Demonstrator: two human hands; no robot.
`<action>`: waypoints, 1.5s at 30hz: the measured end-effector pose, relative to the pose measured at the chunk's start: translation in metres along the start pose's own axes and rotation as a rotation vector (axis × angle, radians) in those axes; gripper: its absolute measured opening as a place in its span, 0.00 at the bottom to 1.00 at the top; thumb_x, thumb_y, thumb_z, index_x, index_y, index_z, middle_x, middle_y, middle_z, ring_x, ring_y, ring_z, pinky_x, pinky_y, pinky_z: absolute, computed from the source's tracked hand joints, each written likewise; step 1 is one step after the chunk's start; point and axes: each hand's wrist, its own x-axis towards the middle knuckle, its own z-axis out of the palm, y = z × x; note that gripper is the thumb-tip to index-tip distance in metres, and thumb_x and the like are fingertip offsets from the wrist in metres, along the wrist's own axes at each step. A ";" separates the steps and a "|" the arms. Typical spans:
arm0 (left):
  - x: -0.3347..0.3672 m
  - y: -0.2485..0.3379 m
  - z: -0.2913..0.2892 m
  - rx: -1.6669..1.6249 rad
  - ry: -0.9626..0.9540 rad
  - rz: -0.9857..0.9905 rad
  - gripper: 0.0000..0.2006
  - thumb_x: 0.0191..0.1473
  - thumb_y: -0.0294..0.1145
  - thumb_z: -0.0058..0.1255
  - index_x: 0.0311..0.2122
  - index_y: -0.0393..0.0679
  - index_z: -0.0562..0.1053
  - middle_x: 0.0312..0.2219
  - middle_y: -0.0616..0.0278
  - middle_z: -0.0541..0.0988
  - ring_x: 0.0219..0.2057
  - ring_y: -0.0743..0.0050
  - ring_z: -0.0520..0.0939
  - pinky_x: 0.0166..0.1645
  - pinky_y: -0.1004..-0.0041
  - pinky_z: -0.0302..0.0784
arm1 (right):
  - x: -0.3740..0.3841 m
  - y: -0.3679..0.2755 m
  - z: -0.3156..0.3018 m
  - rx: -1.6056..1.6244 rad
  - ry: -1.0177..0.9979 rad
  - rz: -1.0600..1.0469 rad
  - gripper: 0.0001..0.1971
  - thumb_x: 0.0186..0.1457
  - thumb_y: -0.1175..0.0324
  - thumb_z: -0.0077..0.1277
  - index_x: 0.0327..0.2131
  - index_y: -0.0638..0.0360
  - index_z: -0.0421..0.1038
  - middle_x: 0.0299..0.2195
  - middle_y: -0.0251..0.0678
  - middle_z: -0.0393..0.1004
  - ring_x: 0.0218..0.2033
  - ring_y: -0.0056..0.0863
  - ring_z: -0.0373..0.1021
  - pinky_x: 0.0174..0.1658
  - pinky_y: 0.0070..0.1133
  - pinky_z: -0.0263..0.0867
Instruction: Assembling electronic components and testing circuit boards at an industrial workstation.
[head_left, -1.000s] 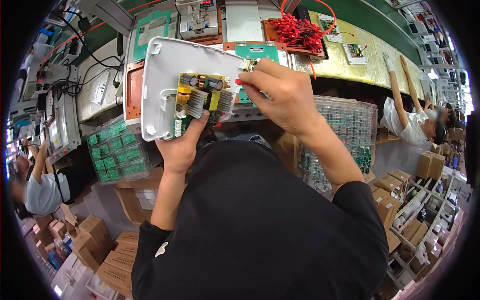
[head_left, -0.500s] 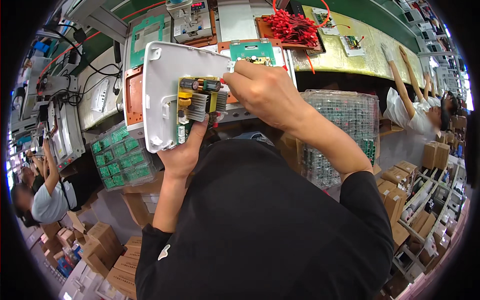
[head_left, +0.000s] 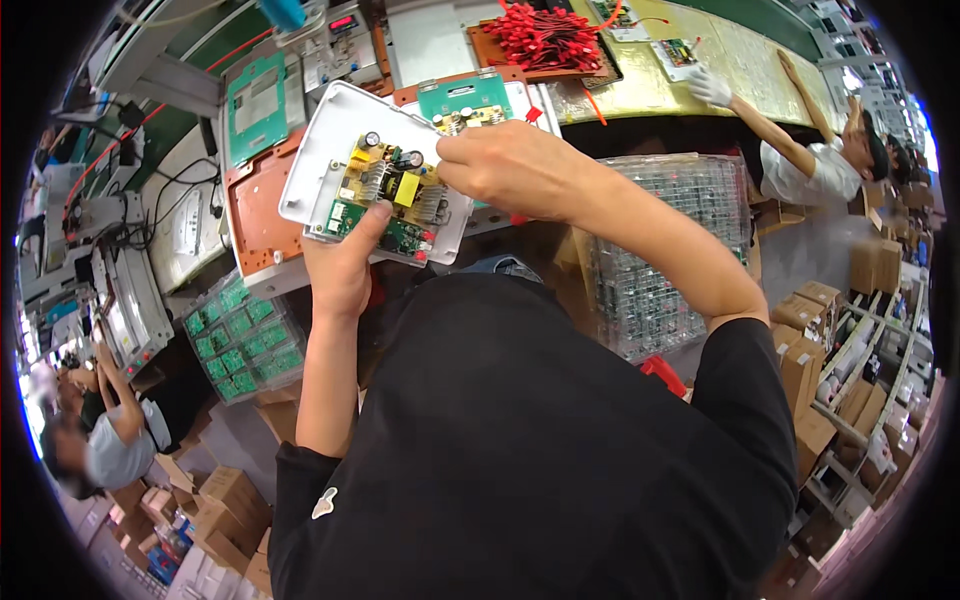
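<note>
My left hand (head_left: 342,270) grips a white plastic housing (head_left: 318,150) from its near side, thumb lying over the edge of a circuit board. The circuit board (head_left: 392,188) rests inside the housing and carries capacitors, silver heat sinks and a yellow-wrapped transformer. At the housing's right edge is my right hand (head_left: 515,170), fingers pinched together beside the board; whatever they hold is hidden. Just beyond, a green jig plate (head_left: 463,95) sits on the bench with another circuit board (head_left: 472,120) at its near edge.
A bundle of red-tipped wires (head_left: 545,42) lies at the back. Stacked clear trays (head_left: 670,250) stand at the right, and a tray of green boards (head_left: 245,340) at the left. A co-worker's gloved hand (head_left: 712,88) is near a small board (head_left: 675,58).
The housing has tipped from steeply tilted to flatter, so more of the board's face shows. My right hand stays pinched at its right edge. A co-worker's gloved hand has come toward the small board.
</note>
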 end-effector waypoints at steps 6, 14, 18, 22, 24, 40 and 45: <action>0.018 -0.013 -0.004 -0.069 -0.170 -0.191 0.32 0.49 0.23 0.62 0.60 0.33 0.63 0.52 0.53 0.75 0.53 0.63 0.77 0.58 0.65 0.72 | -0.062 0.012 0.013 0.935 0.167 0.785 0.26 0.60 0.62 0.55 0.58 0.64 0.65 0.44 0.40 0.76 0.44 0.27 0.73 0.45 0.25 0.70; 0.047 -0.056 0.062 0.091 -0.432 -0.512 0.25 0.62 0.33 0.51 0.60 0.32 0.62 0.47 0.51 0.78 0.46 0.69 0.80 0.46 0.68 0.80 | -0.152 -0.006 0.098 1.878 0.866 1.048 0.20 0.60 0.70 0.50 0.54 0.68 0.65 0.44 0.40 0.77 0.40 0.26 0.77 0.42 0.23 0.75; 0.029 -0.050 0.031 0.117 -0.460 -0.430 0.27 0.61 0.36 0.52 0.61 0.32 0.62 0.49 0.50 0.77 0.47 0.68 0.80 0.47 0.69 0.80 | -0.195 0.037 0.099 1.595 1.152 1.360 0.18 0.61 0.70 0.47 0.52 0.68 0.66 0.40 0.42 0.77 0.31 0.31 0.78 0.25 0.27 0.78; 0.009 -0.027 0.025 0.175 -0.406 -0.330 0.24 0.61 0.31 0.51 0.60 0.32 0.64 0.47 0.50 0.78 0.47 0.67 0.80 0.49 0.69 0.79 | -0.253 0.166 0.104 1.606 1.452 1.209 0.14 0.58 0.65 0.51 0.46 0.60 0.72 0.38 0.41 0.77 0.35 0.38 0.75 0.38 0.36 0.75; 0.019 -0.014 0.028 0.172 -0.462 -0.351 0.22 0.61 0.29 0.51 0.58 0.34 0.67 0.48 0.51 0.78 0.48 0.67 0.80 0.51 0.69 0.78 | -0.370 0.250 0.107 0.995 0.924 1.048 0.25 0.59 0.53 0.50 0.53 0.59 0.66 0.46 0.44 0.74 0.44 0.42 0.73 0.42 0.38 0.73; 0.122 -0.024 -0.448 1.584 0.717 0.410 0.24 0.52 0.30 0.58 0.54 0.37 0.69 0.56 0.42 0.69 0.57 0.38 0.69 0.60 0.55 0.67 | -0.299 0.115 0.077 1.001 1.340 1.450 0.19 0.63 0.64 0.50 0.55 0.60 0.69 0.35 0.26 0.73 0.32 0.16 0.66 0.35 0.18 0.64; 0.129 -0.044 -0.484 1.788 0.218 0.043 0.35 0.47 0.28 0.55 0.62 0.38 0.59 0.64 0.46 0.59 0.63 0.42 0.62 0.65 0.52 0.60 | -0.300 0.035 0.008 0.863 1.335 1.475 0.19 0.64 0.63 0.49 0.56 0.60 0.68 0.31 0.23 0.70 0.29 0.14 0.64 0.31 0.17 0.62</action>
